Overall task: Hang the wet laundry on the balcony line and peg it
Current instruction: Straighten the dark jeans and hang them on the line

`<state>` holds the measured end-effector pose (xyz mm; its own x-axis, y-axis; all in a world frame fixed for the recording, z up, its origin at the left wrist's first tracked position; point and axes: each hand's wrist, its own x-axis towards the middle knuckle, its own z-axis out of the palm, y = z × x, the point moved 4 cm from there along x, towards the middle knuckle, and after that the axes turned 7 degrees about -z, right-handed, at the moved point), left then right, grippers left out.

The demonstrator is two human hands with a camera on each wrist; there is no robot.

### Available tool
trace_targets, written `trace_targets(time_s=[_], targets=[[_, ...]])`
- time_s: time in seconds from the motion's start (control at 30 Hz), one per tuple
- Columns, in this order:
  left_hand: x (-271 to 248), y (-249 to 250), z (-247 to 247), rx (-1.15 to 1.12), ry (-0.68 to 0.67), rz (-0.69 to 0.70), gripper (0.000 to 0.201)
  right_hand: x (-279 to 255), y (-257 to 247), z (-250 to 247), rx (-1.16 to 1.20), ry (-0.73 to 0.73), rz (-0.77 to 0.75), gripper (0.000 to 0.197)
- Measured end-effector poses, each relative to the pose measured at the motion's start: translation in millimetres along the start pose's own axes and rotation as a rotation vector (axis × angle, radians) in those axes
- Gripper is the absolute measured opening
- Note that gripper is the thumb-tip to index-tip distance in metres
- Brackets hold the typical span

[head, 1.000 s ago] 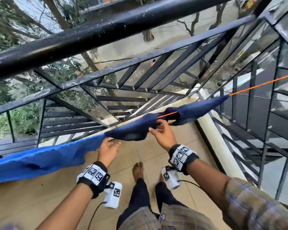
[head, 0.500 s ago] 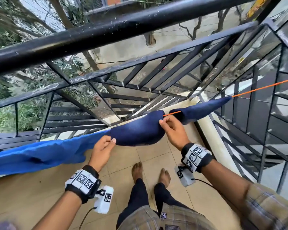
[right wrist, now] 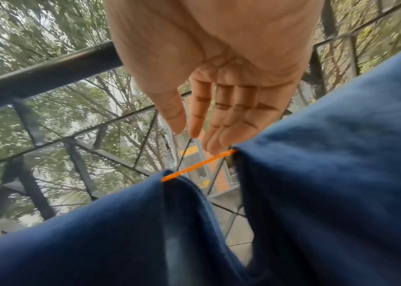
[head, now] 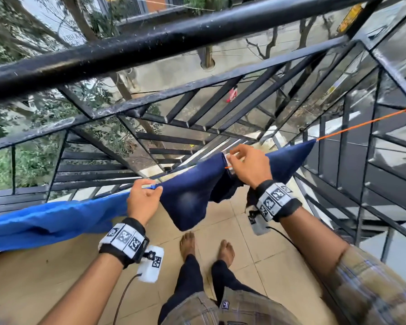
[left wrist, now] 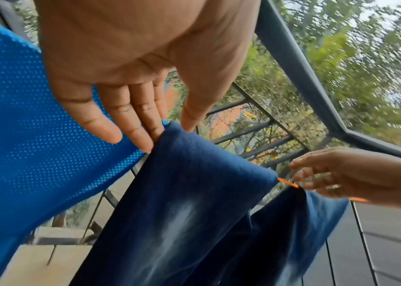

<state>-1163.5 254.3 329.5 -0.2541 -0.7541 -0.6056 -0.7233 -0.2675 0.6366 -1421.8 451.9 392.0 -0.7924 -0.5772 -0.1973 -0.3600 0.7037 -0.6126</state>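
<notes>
Your left hand pinches the top fold of the dark blue jeans at their left end, thumb on one side and fingers on the other, right where the denim meets the bright blue mesh cloth. In the left wrist view those fingers lie fairly straight, with only the tips pressing the fold.

Your right hand is at the gap in the jeans where the orange line shows bare between the two legs. The head view shows its thumb and fingers drawn together over something small and pale at that gap, but you cannot tell what it is. The right wrist view shows the fingers nearly straight, tips just above the line, thumb and forefinger a narrow gap apart, so whether anything is really held there cannot be told.

The jeans hang over the line between your hands and run on past your right hand toward the right-hand railing. One leg droops in front of you, above your bare feet on the tan floor tiles. The mesh cloth stretches off to the balcony's left edge. The black top rail crosses above it all.
</notes>
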Motion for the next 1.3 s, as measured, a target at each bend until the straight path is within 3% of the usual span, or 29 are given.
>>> trace_targets(time_s=[0.13, 0.23, 0.3, 0.4, 0.5, 0.57, 0.63, 0.77, 0.87, 1.03, 1.17, 1.23, 1.3], targets=[[-26, 17, -3, 0.301, 0.145, 0.162, 0.030, -9, 41, -43, -0.044, 0.148, 0.031, 0.018], [-37, 28, 0, 0.309, 0.189, 0.275, 0.025, -12, 80, -80, 0.003, 0.281, 0.069, 0.014], [-43, 36, 18, 0.288, 0.092, 0.291, 0.013, -6, 113, -95, 0.092, 0.309, 0.130, 0.014], [-55, 50, 62, 0.265, -0.168, 0.350, 0.017, 10, 165, -104, 0.199, 0.269, 0.247, 0.026], [-65, 59, 113, 0.286, -0.383, 0.362, 0.012, 21, 184, -104, 0.430, 0.239, 0.306, 0.039], [-64, 64, 150, 0.239, -0.434, 0.325, 0.023, 28, 181, -100, 0.510, 0.160, 0.273, 0.042], [-65, 70, 188, 0.176, -0.472, 0.259, 0.043, 35, 184, -90, 0.443, 0.070, 0.207, 0.038], [-68, 83, 242, 0.069, -0.475, 0.177, 0.067, 32, 199, -82, 0.320, 0.118, 0.189, 0.021], [-71, 90, 257, -0.018, -0.420, 0.119, 0.062, 26, 207, -87, 0.302, 0.154, 0.164, 0.023], [-67, 84, 260, -0.078, -0.412, 0.048, 0.044, 17, 210, -92, 0.366, 0.077, 0.091, 0.026], [-73, 85, 256, -0.060, -0.393, 0.072, 0.019, 11, 212, -97, 0.403, 0.112, 0.088, 0.017], [-84, 93, 255, -0.078, -0.411, 0.099, 0.019, 9, 212, -94, 0.435, 0.079, 0.076, 0.012], [-91, 98, 257, -0.104, -0.429, 0.085, 0.018, 4, 212, -93, 0.509, 0.062, 0.086, 0.023]])
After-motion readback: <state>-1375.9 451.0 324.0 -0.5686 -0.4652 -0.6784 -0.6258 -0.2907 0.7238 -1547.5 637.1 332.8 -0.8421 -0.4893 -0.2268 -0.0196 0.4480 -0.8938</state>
